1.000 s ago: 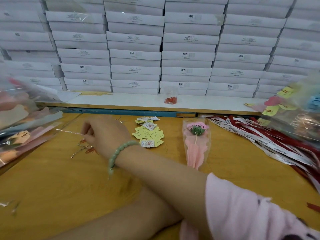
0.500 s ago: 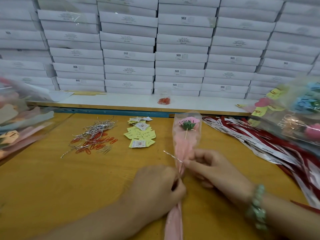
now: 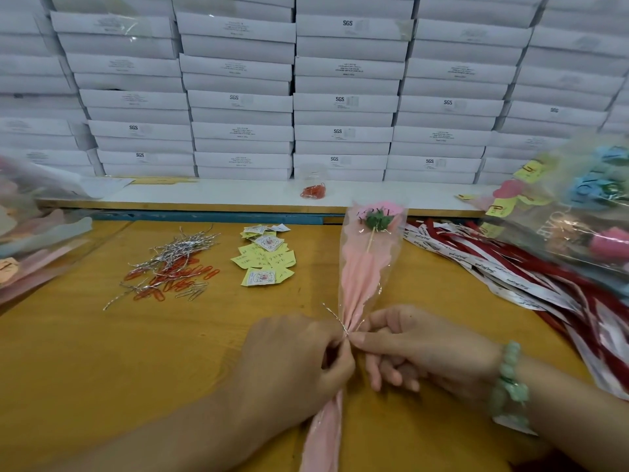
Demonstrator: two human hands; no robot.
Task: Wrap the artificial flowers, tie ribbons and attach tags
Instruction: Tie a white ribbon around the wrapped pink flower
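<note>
- Pink artificial flower in a clear cellophane cone lined with pink paper (image 3: 369, 267) is laid lengthwise on the yellow wooden table (image 3: 102, 369), bloom away from the person.
- Its gathered neck is gripped by the left hand (image 3: 299, 359), fingers curled round it.
- Thin silver wire twist tie (image 3: 334, 317) is looped at that neck. One end is pinched between thumb and forefinger of the right hand (image 3: 418, 349); the other sticks up free.
- Handling, as judged: light, crinkly, slippery film that is easily crushed. It is best held at the neck, never at the bloom.
- Heap of silver ties and red paper clips (image 3: 170, 267) and small yellow paper tags (image 3: 263, 260) are seen beyond the left hand.
- Red and white printed ribbons (image 3: 510, 281) are spread near the right wrist; snagging is judged possible.
</note>
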